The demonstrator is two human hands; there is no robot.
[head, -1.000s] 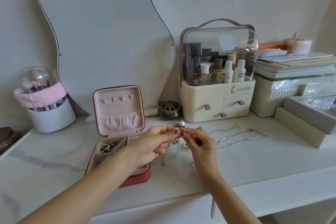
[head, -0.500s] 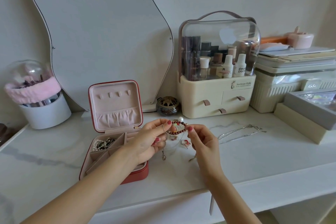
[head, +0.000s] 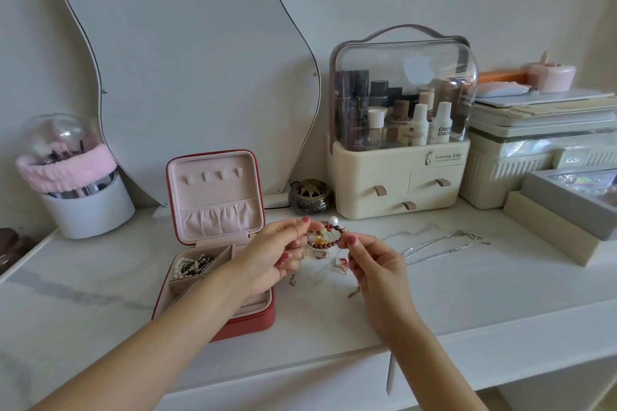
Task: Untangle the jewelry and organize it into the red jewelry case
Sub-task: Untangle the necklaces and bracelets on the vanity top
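While held above the counter (head: 467,304) beside the red jewelry case (head: 247,320), tangled beaded bracelet (head: 329,237): light, limp, snag-prone. Pinched by left hand (head: 277,253) and right hand (head: 377,264); best gripped on beads, not fine chains.

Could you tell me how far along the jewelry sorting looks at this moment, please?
Partly done. The red jewelry case stands open, and one back compartment already holds pearl and dark pieces. In hand: the left hand and right hand pinch a tangled beaded bracelet cluster above the table. Left: that cluster, and the silver chains on the table.
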